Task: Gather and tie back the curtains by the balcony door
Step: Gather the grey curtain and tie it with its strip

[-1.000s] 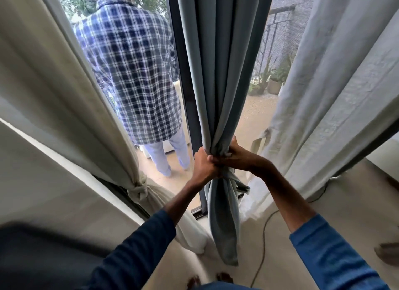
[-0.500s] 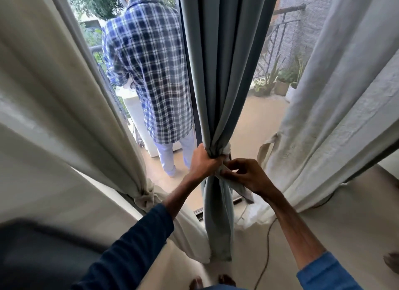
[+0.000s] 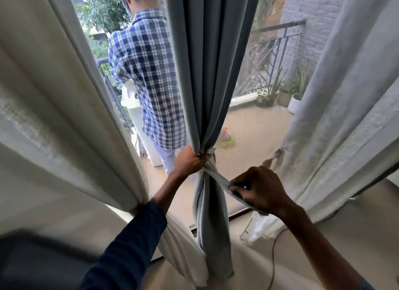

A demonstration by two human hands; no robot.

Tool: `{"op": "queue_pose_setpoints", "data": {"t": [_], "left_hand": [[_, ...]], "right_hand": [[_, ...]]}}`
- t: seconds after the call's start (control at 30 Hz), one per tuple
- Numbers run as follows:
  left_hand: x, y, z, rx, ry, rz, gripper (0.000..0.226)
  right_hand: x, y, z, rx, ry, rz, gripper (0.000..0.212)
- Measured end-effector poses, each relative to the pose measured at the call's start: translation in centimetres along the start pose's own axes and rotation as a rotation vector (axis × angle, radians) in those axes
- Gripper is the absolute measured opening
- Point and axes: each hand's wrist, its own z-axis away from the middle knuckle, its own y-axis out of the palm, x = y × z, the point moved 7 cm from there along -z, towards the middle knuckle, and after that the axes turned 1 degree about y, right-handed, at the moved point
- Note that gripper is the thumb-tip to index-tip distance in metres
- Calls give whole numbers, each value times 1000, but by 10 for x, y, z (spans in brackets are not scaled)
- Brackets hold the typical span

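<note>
A grey-blue curtain hangs in the middle of the balcony doorway, bunched into a narrow waist. My left hand grips that waist from the left. A pale fabric tie strip runs from the waist down to the right, pulled taut. My right hand pinches the strip's free end well to the right of the curtain. A cream curtain fills the left side and a light grey curtain the right, with a tie band at its edge.
A person in a blue plaid shirt stands on the balcony just beyond the doorway, back turned. Potted plants and a metal railing line the far balcony edge. A small colourful object lies on the balcony floor. A thin cable runs along the inside floor.
My right hand has moved away from the curtain's waist toward the lower right, drawing the tie strip out taut. My left hand keeps its hold on the waist. The view has tilted upward.
</note>
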Motion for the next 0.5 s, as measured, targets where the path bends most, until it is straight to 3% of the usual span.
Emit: {"op": "queue_pose_setpoints", "data": {"t": [0.17, 0.3, 0.5], "left_hand": [[18, 8, 4, 89, 29, 185, 53], [14, 14, 18, 117, 176, 318, 35], [0, 13, 52, 117, 335, 445, 35]], "right_hand": [[-21, -11, -4, -100, 73, 8, 7], [-49, -14, -20, -181, 201, -13, 14], [-54, 25, -32, -34, 254, -44, 15]]}}
